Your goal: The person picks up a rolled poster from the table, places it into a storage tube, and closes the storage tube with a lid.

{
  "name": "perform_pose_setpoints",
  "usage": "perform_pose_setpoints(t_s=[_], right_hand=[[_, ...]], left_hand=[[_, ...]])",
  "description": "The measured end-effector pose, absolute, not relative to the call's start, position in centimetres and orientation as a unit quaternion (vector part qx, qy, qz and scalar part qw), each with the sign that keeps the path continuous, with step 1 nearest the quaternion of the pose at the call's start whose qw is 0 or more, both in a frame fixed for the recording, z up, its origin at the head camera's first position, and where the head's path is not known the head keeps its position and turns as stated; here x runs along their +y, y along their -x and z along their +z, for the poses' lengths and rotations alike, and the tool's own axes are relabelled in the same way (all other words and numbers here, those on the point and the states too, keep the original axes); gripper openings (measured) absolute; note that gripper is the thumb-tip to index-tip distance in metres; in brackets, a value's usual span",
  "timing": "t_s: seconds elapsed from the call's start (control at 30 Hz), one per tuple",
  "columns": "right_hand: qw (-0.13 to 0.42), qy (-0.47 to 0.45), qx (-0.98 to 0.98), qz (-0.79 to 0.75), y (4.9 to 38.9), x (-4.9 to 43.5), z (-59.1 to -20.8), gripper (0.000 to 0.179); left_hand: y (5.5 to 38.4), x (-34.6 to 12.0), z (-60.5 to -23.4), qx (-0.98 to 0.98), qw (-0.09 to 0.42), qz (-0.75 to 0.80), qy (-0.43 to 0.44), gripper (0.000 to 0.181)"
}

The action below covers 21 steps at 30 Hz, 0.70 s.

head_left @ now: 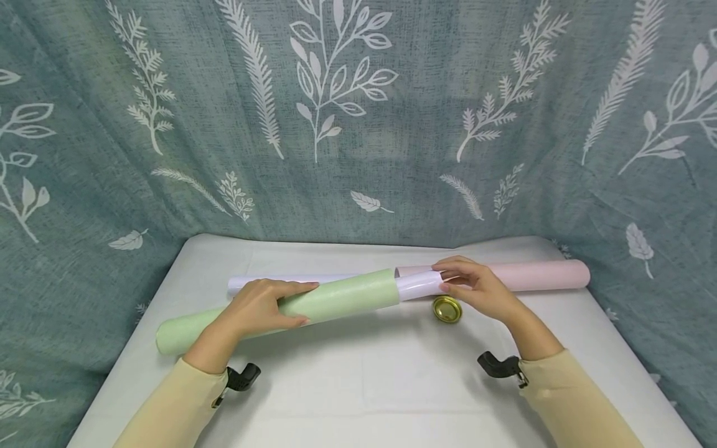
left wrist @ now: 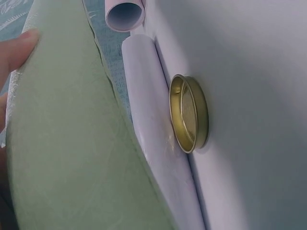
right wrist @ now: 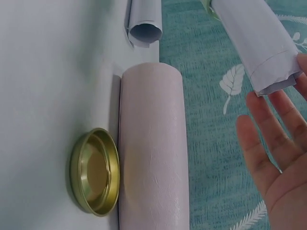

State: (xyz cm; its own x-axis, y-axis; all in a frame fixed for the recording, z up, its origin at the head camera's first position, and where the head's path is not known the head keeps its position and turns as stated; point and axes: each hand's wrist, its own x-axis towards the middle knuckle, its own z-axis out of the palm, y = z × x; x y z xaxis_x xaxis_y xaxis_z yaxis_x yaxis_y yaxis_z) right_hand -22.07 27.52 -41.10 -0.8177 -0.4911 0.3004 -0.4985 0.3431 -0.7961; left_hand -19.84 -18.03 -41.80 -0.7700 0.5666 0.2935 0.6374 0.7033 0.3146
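Observation:
My left hand (head_left: 260,309) grips a long pale green tube (head_left: 347,295) around its middle, its right end raised higher than the left. A glossy lavender roll (head_left: 417,285) sticks out of that right end. In the right wrist view its outer end is hollow, with an uneven edge. My right hand (head_left: 482,287) holds this end by the fingertips, thumb in front and fingers at the far side and rim. The palm faces the right wrist camera (right wrist: 288,182). Below the roll, a shallow round gold lid (head_left: 447,308) lies on the table with its hollow side up.
Behind the green tube lies another lavender roll (head_left: 241,284), partly hidden. A pink tube (head_left: 538,275) lies at the back right, close behind the gold lid. White cloth covers the table (head_left: 381,379). A blue-green leaf-patterned curtain (head_left: 358,186) hangs at the back and sides.

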Motion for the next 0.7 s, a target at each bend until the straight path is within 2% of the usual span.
perform_pose_setpoints(t_s=[0.33, 0.7], right_hand=[[-0.023, -0.308, -0.819, 0.484, 22.3, 26.3, -41.1, 0.037], [-0.029, -0.319, -0.808, 0.495, 22.4, 24.8, -41.5, 0.036]], left_hand=[[20.0, -17.7, -41.9, -0.918, 0.079, -0.204, 0.332, 0.062], [20.0, -17.6, -42.0, -0.918, 0.064, -0.21, 0.331, 0.062]])
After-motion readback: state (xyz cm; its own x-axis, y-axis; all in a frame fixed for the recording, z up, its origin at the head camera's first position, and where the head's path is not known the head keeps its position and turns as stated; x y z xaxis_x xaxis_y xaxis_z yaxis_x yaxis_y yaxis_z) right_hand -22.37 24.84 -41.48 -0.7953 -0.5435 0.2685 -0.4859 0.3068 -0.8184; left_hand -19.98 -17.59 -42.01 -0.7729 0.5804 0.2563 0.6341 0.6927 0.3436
